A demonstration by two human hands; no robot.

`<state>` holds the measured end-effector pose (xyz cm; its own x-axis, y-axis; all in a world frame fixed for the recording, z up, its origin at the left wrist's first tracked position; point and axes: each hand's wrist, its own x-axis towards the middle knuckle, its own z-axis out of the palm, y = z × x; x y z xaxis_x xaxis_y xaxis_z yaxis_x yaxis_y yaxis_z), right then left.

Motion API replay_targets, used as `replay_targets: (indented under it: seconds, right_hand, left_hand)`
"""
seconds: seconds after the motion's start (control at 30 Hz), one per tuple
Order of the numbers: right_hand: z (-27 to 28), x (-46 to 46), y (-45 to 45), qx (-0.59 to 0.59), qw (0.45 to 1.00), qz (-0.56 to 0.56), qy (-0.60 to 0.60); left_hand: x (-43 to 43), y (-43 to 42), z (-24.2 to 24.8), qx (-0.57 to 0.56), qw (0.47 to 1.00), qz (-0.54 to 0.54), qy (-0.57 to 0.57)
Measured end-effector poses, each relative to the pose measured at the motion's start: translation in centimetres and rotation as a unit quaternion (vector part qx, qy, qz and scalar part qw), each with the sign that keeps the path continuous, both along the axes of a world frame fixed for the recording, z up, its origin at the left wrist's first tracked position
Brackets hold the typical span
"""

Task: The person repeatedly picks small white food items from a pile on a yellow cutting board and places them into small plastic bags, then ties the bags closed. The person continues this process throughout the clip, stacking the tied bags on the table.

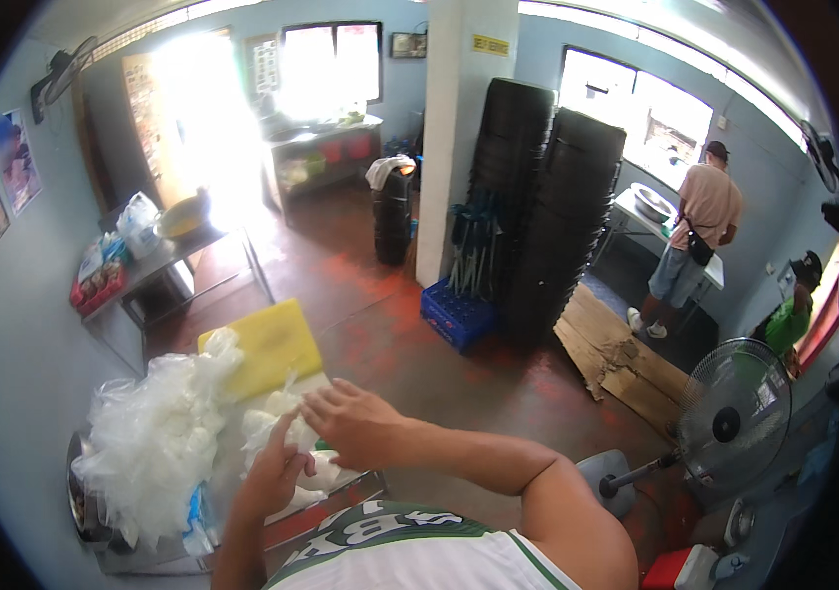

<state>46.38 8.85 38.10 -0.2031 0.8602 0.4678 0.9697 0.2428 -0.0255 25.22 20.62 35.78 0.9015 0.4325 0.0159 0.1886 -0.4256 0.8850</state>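
Note:
My left hand is at a clear plastic bag with white contents on the table, its index finger pointing up towards the other hand. My right hand reaches over the same bag from the right, fingers spread and slightly bent. Whether either hand grips the plastic is hard to tell. Below the hands, more white-filled bags lie near the table edge. A large heap of clear plastic bags stands on the left, and a yellow cutting board lies behind.
A metal bowl sits at the table's left end. Past the table stand a blue crate and tall stacks of black chairs. A pedestal fan is at the right. A person stands at a white table; another person is farther right.

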Motion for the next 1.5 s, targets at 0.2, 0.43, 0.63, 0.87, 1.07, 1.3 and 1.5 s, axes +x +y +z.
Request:
replay_targets:
  seconds: [0.2,0.43,0.63,0.87,1.07,1.3,1.5]
  right_hand:
    - [-1.0,-0.7,0.7,-0.138,0.988,-0.003,0.069]
    - [1.0,3.6,-1.4,-0.343,0.921,0.061,0.173]
    - [1.5,3.7,-1.5,-0.099,0.964,0.112,0.22]
    - [-2.2,-0.3,-0.8,-0.233,0.935,0.12,0.239]
    - [-2.6,6.8,-0.7,-0.396,0.695,0.347,0.489]
    - [-4.8,-6.1,6.2,-0.191,0.407,0.364,0.816]
    - [-2.0,-7.7,4.8,-0.319,0.722,0.151,0.595]
  left_hand:
    - [1.2,0.1,0.3,0.03,0.997,0.056,-0.044]
    - [-0.8,1.5,1.7,0.09,0.994,0.068,0.01]
    - [0.5,-0.4,2.3,0.105,0.994,0.031,0.011]
    - [0.0,-1.1,2.2,-0.032,0.996,0.078,-0.04]
    - [-0.9,-3.6,5.2,-0.139,0.987,-0.052,-0.069]
    - [2.2,-2.3,2.6,-0.09,0.873,0.276,-0.392]
    - [-6.7,0.1,2.7,0.177,0.897,0.313,-0.257]
